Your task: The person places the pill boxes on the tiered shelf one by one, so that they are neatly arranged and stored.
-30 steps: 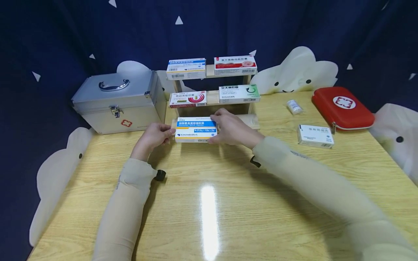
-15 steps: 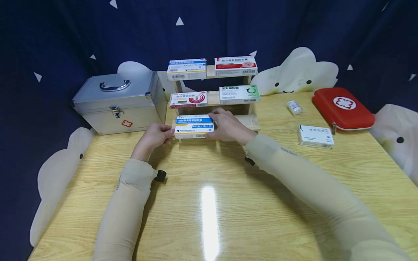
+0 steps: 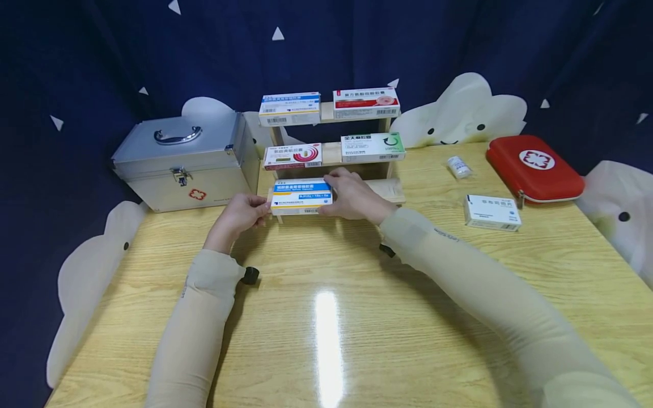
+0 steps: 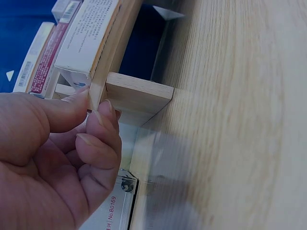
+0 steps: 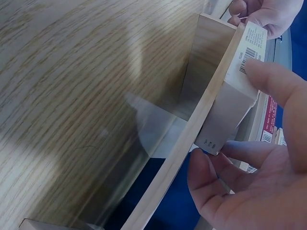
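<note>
A white, blue and yellow medicine box (image 3: pixel 301 196) lies at the left end of the bottom tier of a three-tier wooden rack (image 3: pixel 388 191). My right hand (image 3: pixel 352 195) grips its right end; in the right wrist view the thumb presses the barcode side while fingers curl at the end of the box (image 5: pixel 223 117). My left hand (image 3: pixel 238 218) pinches the left end of the bottom shelf board (image 4: pixel 98 88), thumb beside the box and fingertips underneath. Above, the middle tier bears a red-and-white box (image 3: pixel 293 156) and a green-and-white box (image 3: pixel 373 146).
On the top tier lie a blue-and-white box (image 3: pixel 289 109) and a red-and-white box (image 3: pixel 366 103). A silver first-aid case (image 3: pixel 186 161) stands left of the rack. To the right are a small white wrapped roll (image 3: pixel 459 167), a white medicine box (image 3: pixel 492 212) and a red zipped case (image 3: pixel 535 169).
My right hand has slid the medicine box slightly left and back on the bottom tier. The left hand has kept its place at the shelf's end.
</note>
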### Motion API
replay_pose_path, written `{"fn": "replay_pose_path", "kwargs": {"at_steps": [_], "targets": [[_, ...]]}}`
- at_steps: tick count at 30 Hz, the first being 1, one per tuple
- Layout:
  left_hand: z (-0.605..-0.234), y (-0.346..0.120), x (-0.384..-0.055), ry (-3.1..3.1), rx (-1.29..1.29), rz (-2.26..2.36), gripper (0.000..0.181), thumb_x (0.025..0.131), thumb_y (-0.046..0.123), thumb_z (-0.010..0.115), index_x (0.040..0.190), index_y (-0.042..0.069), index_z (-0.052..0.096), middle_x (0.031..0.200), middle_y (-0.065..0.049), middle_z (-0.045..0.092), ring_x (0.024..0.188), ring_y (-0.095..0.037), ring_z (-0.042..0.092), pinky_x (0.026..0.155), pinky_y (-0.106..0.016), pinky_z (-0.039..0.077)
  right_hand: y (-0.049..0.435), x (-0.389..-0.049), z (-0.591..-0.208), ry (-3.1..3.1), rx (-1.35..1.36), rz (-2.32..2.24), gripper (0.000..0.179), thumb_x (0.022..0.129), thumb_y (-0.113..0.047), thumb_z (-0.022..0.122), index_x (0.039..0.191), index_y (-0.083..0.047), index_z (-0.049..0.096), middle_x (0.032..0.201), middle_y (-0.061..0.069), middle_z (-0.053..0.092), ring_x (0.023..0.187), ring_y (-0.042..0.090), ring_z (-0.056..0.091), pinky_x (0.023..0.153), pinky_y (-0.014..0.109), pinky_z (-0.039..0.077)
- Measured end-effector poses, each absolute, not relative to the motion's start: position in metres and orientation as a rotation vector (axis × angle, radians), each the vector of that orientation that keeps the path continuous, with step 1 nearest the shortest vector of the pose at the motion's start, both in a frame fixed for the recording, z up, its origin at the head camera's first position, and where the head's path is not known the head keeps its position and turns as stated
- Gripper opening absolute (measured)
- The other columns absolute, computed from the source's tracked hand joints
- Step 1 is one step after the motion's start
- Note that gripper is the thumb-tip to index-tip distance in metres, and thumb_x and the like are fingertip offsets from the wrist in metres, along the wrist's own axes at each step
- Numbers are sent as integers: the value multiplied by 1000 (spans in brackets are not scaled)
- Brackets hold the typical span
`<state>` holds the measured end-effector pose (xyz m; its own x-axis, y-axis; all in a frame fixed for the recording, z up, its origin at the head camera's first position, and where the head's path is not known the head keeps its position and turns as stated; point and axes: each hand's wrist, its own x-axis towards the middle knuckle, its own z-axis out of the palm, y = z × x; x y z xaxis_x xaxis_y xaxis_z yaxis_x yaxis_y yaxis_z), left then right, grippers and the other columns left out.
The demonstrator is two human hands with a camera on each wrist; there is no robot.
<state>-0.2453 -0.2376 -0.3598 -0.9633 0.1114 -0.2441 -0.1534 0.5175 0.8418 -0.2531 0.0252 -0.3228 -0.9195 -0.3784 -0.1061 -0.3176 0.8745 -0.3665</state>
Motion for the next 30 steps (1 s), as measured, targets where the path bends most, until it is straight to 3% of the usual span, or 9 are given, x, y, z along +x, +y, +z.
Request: {"fn": "replay_pose_path", "kwargs": {"at_steps": [10, 20, 23, 30], "targets": [[-365, -236, -246, 2477, -35, 1434, 33, 106, 16, 50, 127, -8, 59, 102, -21, 61, 73, -17, 54, 65, -26, 49, 38, -240, -316, 2873, -551, -510, 94, 85, -51, 75, 157, -15, 28, 157, 13, 26, 139, 32, 28, 113, 45, 31], [-362, -238, -249, 2484, -23, 1407, 35, 106, 15, 50, 131, -9, 56, 106, -22, 62, 77, -19, 55, 66, -25, 49, 113, -193, -265, 2957, -764, -560, 74, 89, -39, 75, 150, -10, 44, 150, 18, 39, 137, 38, 34, 111, 54, 30], [-363, -238, -249, 2479, -28, 1411, 35, 106, 15, 50, 131, -9, 56, 106, -22, 62, 77, -19, 55, 66, -25, 49, 144, -182, -251, 3011, -748, -579, 69, 89, -37, 75, 147, -9, 48, 145, 19, 45, 131, 39, 42, 106, 56, 35], [-363, -238, -248, 2482, -48, 1398, 35, 106, 15, 48, 132, -8, 55, 108, -22, 60, 79, -20, 54, 64, -23, 47, 228, -172, -241, 3105, -610, -601, 65, 90, -37, 74, 143, -7, 52, 135, 20, 49, 103, 36, 57, 82, 53, 49]]}}
